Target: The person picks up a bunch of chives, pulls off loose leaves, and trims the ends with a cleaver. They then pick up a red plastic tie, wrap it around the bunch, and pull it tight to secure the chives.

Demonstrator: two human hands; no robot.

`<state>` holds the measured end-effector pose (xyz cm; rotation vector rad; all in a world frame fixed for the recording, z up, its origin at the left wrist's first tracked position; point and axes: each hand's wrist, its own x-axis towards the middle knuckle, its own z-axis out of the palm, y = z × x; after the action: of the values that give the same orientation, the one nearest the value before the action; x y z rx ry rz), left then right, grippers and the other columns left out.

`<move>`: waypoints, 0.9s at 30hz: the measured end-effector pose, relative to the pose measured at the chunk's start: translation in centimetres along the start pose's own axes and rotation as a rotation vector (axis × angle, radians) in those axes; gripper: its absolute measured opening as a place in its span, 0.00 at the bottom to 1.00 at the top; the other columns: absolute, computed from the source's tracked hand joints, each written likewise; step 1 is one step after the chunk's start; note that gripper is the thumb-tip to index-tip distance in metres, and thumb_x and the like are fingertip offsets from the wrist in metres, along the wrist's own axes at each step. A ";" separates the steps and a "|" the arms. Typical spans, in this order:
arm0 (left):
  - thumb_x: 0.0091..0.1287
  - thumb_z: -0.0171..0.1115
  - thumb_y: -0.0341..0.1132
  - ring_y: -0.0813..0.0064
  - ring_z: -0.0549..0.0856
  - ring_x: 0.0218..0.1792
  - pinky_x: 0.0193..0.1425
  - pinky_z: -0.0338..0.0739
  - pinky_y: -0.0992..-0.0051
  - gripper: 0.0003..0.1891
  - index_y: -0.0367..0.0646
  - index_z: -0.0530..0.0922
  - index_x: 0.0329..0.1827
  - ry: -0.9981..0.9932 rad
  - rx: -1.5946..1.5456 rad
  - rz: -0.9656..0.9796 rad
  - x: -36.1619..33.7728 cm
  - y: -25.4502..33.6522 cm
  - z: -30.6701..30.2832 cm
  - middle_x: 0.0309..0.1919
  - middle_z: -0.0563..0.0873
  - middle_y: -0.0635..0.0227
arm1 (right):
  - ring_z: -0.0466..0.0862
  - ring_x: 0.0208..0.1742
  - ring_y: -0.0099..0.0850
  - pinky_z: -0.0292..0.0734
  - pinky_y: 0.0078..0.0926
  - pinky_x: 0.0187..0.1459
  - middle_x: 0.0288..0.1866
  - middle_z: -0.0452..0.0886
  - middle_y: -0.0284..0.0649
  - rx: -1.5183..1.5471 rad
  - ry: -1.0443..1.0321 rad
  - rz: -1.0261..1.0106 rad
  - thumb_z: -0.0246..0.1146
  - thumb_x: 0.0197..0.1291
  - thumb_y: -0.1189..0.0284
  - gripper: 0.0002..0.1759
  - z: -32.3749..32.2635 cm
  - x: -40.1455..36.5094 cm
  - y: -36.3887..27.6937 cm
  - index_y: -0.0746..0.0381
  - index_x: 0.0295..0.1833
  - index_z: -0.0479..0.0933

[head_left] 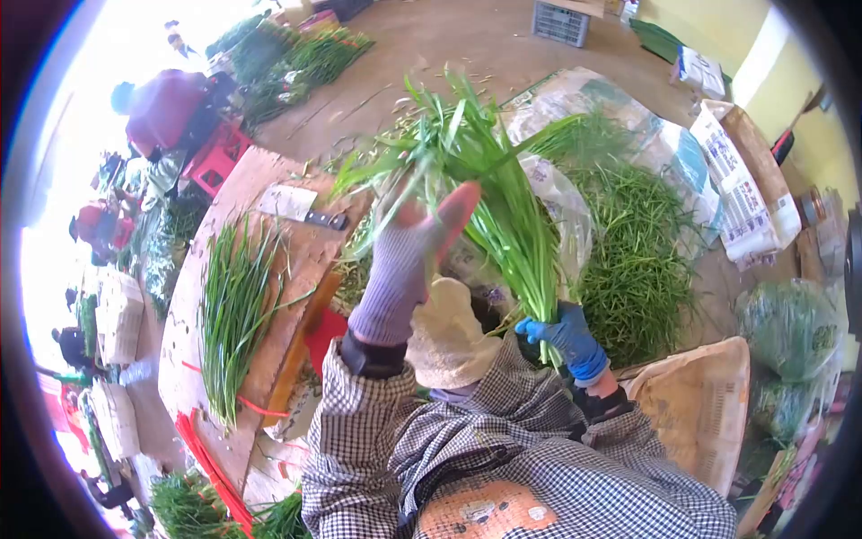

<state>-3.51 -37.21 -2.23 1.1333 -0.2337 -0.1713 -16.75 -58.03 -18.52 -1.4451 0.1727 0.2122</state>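
My right hand (571, 341), in a blue glove, grips a bunch of garlic chives (516, 234) by its lower stalk ends. The bunch leans up and left, its leafy tops fanned out and partly blurred. At those tops is my left hand (409, 260), in a purple knit glove, its thumb stretched away from the other fingers. Loose blades cross in front of these fingers and partly hide them. On the wooden board (202, 269) to the left lies another bundle of chives (238, 314). A cleaver (292, 203) with a dark handle rests above it.
A large heap of chives (633, 260) lies on plastic sheeting at right. Below it stands a tan plastic basket (696, 395). Red ties (211, 467) hang at the board's lower edge. A person (171, 112) sits at upper left near a red stool (218, 154). A grey crate (560, 24) stands far back.
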 end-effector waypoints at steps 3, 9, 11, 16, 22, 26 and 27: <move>0.63 0.71 0.32 0.65 0.79 0.61 0.61 0.78 0.70 0.42 0.31 0.56 0.75 0.096 0.127 0.023 -1.7 -2.5 -0.8 0.67 0.71 0.48 | 0.85 0.33 0.28 0.81 0.25 0.35 0.37 0.87 0.44 0.088 0.043 -0.022 0.69 0.59 0.69 0.19 -2.0 0.8 0.5 0.71 0.51 0.78; 0.67 0.67 0.34 0.74 0.79 0.56 0.60 0.76 0.72 0.39 0.38 0.55 0.77 -0.027 0.005 -0.608 -9.1 -12.4 1.2 0.61 0.76 0.61 | 0.87 0.37 0.30 0.83 0.25 0.34 0.39 0.85 0.44 0.284 0.105 0.018 0.68 0.61 0.61 0.27 -2.8 1.4 1.9 0.71 0.56 0.74; 0.69 0.66 0.40 0.75 0.79 0.56 0.58 0.77 0.70 0.33 0.42 0.62 0.73 -0.112 0.005 -0.749 -10.3 -15.5 2.4 0.58 0.79 0.68 | 0.85 0.36 0.28 0.80 0.24 0.34 0.36 0.85 0.41 0.389 0.167 -0.036 0.66 0.62 0.64 0.23 -2.0 1.4 1.2 0.71 0.54 0.76; 0.66 0.68 0.47 0.74 0.81 0.55 0.55 0.79 0.64 0.28 0.46 0.70 0.65 -0.050 -0.299 -0.923 -9.6 -18.5 4.8 0.54 0.80 0.74 | 0.81 0.33 0.25 0.77 0.23 0.37 0.34 0.83 0.36 0.430 0.130 0.018 0.62 0.66 0.61 0.19 -1.8 1.3 0.9 0.67 0.50 0.80; 0.66 0.69 0.46 0.74 0.82 0.53 0.54 0.81 0.63 0.23 0.45 0.74 0.59 -0.107 -0.136 -1.063 -5.7 -17.5 4.6 0.50 0.82 0.71 | 0.78 0.24 0.27 0.73 0.31 0.30 0.22 0.79 0.40 -0.109 0.190 -0.063 0.62 0.66 0.50 0.27 -6.1 3.9 3.5 0.67 0.35 0.80; 0.67 0.67 0.39 0.70 0.85 0.49 0.54 0.79 0.71 0.21 0.39 0.74 0.59 -0.229 0.359 -0.754 -4.8 -21.2 2.6 0.46 0.85 0.65 | 0.69 0.17 0.27 0.66 0.36 0.22 0.13 0.70 0.45 -0.577 0.167 -0.153 0.59 0.65 0.44 0.36 -7.5 5.1 5.3 0.68 0.22 0.76; 0.66 0.68 0.37 0.70 0.85 0.47 0.54 0.78 0.74 0.22 0.37 0.74 0.59 -0.292 0.688 -0.423 -4.8 -22.6 2.1 0.47 0.85 0.64 | 0.68 0.17 0.27 0.66 0.36 0.22 0.13 0.70 0.45 -0.665 0.165 -0.152 0.60 0.64 0.43 0.36 -7.8 5.2 5.3 0.68 0.22 0.76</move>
<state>-9.06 -47.16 -22.43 1.8375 -0.3216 -0.6712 -12.96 -64.94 -25.76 -2.1309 0.1299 0.0202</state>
